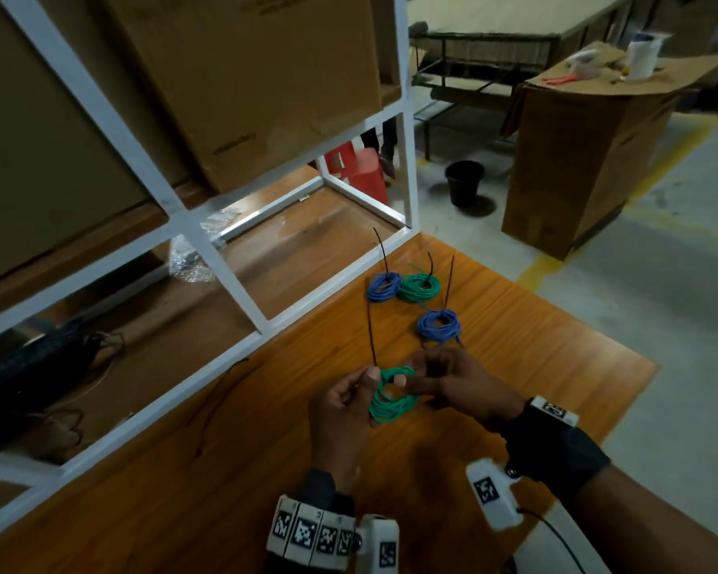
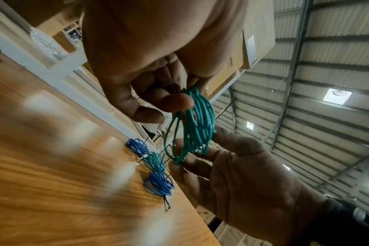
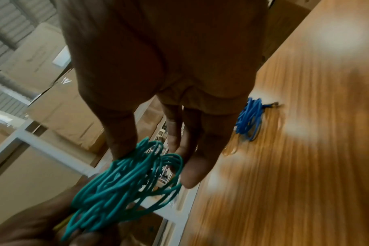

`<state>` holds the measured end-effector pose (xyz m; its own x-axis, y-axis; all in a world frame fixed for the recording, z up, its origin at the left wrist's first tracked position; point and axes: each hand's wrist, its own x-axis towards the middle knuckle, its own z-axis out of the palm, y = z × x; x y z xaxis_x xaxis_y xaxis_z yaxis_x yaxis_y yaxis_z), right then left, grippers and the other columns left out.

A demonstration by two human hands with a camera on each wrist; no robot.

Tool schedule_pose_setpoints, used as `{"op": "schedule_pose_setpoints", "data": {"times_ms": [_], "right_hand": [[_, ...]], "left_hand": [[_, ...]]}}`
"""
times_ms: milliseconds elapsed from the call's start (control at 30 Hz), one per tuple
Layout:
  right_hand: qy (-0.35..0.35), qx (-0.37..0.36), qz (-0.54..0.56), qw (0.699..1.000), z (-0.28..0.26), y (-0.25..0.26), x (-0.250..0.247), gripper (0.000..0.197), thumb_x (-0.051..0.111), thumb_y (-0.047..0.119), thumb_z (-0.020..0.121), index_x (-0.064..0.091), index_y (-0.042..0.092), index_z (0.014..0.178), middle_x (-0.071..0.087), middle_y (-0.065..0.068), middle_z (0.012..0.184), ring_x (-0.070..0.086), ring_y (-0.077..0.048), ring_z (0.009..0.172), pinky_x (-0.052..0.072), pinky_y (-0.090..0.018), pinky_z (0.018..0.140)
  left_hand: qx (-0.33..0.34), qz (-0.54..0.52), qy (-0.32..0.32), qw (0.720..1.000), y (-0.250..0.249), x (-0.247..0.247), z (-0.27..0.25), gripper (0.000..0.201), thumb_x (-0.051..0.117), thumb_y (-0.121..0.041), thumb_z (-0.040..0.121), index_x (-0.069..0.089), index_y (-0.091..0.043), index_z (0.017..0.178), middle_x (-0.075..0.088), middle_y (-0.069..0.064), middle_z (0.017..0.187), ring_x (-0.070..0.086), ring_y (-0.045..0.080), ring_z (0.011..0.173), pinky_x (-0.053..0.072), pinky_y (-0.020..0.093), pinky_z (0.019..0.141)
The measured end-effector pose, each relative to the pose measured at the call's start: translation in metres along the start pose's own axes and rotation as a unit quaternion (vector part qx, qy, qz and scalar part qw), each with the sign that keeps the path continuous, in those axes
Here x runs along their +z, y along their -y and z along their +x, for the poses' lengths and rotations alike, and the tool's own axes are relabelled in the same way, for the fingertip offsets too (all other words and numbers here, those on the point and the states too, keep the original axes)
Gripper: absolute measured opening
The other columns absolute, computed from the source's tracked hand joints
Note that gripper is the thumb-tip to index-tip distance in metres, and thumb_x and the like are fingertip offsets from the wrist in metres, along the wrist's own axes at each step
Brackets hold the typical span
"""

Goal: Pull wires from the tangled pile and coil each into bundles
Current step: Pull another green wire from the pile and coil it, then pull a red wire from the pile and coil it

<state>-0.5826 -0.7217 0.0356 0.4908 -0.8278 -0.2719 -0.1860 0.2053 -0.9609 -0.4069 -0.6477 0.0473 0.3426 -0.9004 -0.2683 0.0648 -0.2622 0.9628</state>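
Now green coil between both grips

An orange-brown wooden tabletop with visible grain carries the work; on its far part lie three coiled wire bundles: a blue bundle touching a green bundle on its right, and a second blue bundle just nearer, close beside the green one; a thin dark tie end sticks up from each; a white metal shelf frame stands on the tabletop's left side.
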Motion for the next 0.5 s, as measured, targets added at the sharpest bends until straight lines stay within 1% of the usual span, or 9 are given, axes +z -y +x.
{"op": "schedule_pose_setpoints", "data": {"times_ms": [67, 133, 200, 233, 267, 333, 400, 467, 500], "right_hand": [[0.000, 0.016, 0.009, 1.000, 0.002, -0.004, -0.022, 0.024, 0.080, 0.028, 0.090, 0.075, 0.011, 0.107, 0.078, -0.006, 0.099, 0.074, -0.023, 0.088, 0.060, -0.034, 0.069], [-0.016, 0.020, 0.012, 1.000, 0.004, -0.004, -0.045, 0.016, 0.078, 0.024, 0.090, 0.080, 0.010, 0.099, 0.079, -0.008, 0.096, 0.072, -0.019, 0.078, 0.057, -0.031, 0.063], [-0.075, 0.026, 0.029, 0.996, 0.010, -0.006, -0.070, 0.018, 0.081, 0.026, 0.088, 0.081, 0.008, 0.090, 0.079, -0.011, 0.091, 0.069, -0.015, 0.067, 0.055, -0.029, 0.057], [-0.116, 0.031, 0.041, 0.992, 0.016, -0.010, -0.083, 0.019, 0.082, 0.025, 0.087, 0.081, 0.006, 0.088, 0.079, -0.013, 0.089, 0.069, -0.016, 0.065, 0.055, -0.029, 0.055], [-0.156, 0.034, 0.051, 0.986, 0.021, -0.015, -0.095, 0.020, 0.082, 0.023, 0.087, 0.080, 0.004, 0.087, 0.079, -0.015, 0.089, 0.070, -0.018, 0.066, 0.056, -0.030, 0.056], [-0.225, 0.037, 0.066, 0.971, 0.032, -0.028, -0.116, 0.022, 0.084, 0.023, 0.086, 0.079, 0.001, 0.087, 0.078, -0.018, 0.089, 0.073, -0.025, 0.074, 0.061, -0.034, 0.062], [-0.272, 0.053, 0.068, 0.958, 0.041, -0.043, -0.129, 0.025, 0.085, 0.028, 0.085, 0.079, 0.003, 0.087, 0.078, -0.017, 0.089, 0.073, -0.028, 0.077, 0.060, -0.041, 0.069], [-0.291, 0.073, 0.043, 0.953, 0.048, -0.056, -0.134, 0.031, 0.084, 0.034, 0.085, 0.079, 0.005, 0.089, 0.078, -0.015, 0.083, 0.069, -0.026, 0.068, 0.057, -0.041, 0.065], [-0.291, 0.079, 0.017, 0.953, 0.051, -0.062, -0.134, 0.033, 0.083, 0.038, 0.086, 0.079, 0.006, 0.091, 0.077, -0.012, 0.079, 0.069, -0.025, 0.064, 0.057, -0.039, 0.061]], "left_hand": [[0.006, 0.025, 0.016, 1.000, -0.003, 0.016, 0.006, 0.030, 0.065, -0.038, 0.093, 0.071, -0.019, 0.115, 0.077, -0.001, 0.097, 0.074, 0.011, 0.086, 0.056, 0.022, 0.062], [0.011, 0.051, 0.022, 0.998, -0.006, 0.031, 0.011, 0.036, 0.061, -0.047, 0.093, 0.069, -0.023, 0.119, 0.076, 0.000, 0.097, 0.073, 0.008, 0.080, 0.055, 0.021, 0.060], [0.009, 0.068, 0.012, 0.998, -0.005, 0.042, 0.018, 0.038, 0.056, -0.054, 0.093, 0.064, -0.031, 0.123, 0.076, -0.003, 0.099, 0.071, 0.008, 0.075, 0.051, 0.021, 0.059], [0.007, 0.074, 0.008, 0.997, -0.003, 0.045, 0.021, 0.039, 0.055, -0.055, 0.094, 0.063, -0.032, 0.124, 0.076, -0.007, 0.099, 0.071, 0.008, 0.075, 0.051, 0.022, 0.060], [0.004, 0.082, 0.004, 0.997, -0.001, 0.046, 0.022, 0.038, 0.055, -0.054, 0.094, 0.062, -0.032, 0.125, 0.076, -0.009, 0.099, 0.070, 0.007, 0.077, 0.050, 0.022, 0.061], [-0.005, 0.103, 0.005, 0.995, 0.005, 0.045, 0.024, 0.035, 0.059, -0.047, 0.094, 0.062, -0.030, 0.124, 0.075, -0.010, 0.100, 0.070, 0.005, 0.079, 0.050, 0.021, 0.062], [-0.017, 0.119, 0.001, 0.993, 0.011, 0.040, 0.023, 0.032, 0.064, -0.040, 0.093, 0.064, -0.028, 0.122, 0.076, -0.008, 0.099, 0.070, 0.002, 0.080, 0.050, 0.019, 0.062], [-0.011, 0.130, -0.015, 0.991, 0.018, 0.033, 0.022, 0.024, 0.065, -0.034, 0.094, 0.067, -0.027, 0.117, 0.076, -0.007, 0.097, 0.069, 0.000, 0.078, 0.050, 0.016, 0.061], [-0.008, 0.137, -0.027, 0.990, 0.021, 0.029, 0.021, 0.020, 0.064, -0.032, 0.094, 0.068, -0.027, 0.113, 0.076, -0.008, 0.096, 0.069, -0.001, 0.077, 0.050, 0.017, 0.061]]}}
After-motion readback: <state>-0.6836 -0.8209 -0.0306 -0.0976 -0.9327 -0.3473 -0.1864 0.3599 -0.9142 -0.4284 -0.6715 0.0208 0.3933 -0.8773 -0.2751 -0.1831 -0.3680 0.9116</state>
